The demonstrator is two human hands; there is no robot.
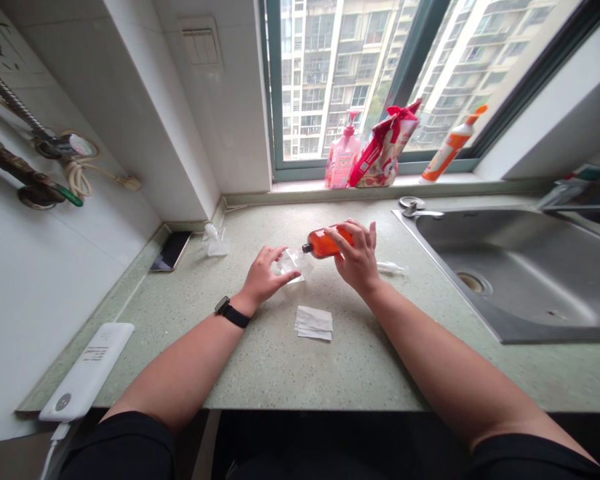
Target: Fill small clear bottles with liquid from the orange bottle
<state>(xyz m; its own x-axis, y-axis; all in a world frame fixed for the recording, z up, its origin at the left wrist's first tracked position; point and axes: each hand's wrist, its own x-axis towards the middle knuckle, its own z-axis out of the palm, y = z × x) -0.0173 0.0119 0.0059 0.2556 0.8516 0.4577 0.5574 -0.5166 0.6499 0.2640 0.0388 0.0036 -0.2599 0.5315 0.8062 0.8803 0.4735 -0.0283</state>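
My right hand is wrapped round an orange-red bottle, tipped on its side with its dark threaded neck pointing left. Below and beside that neck stands a clear square container on the counter. The fingers and thumb of my left hand curve around its left side, gripping it. Whether liquid is flowing is too fine to make out. A folded white tissue lies nearer to me. Just right of my right hand lies a clear and white pump top with a tube.
A clear bottle with a white top and a phone are at the back left, a power bank at the left edge. The steel sink is on the right. A pink pump bottle, red bag and orange-white bottle line the sill.
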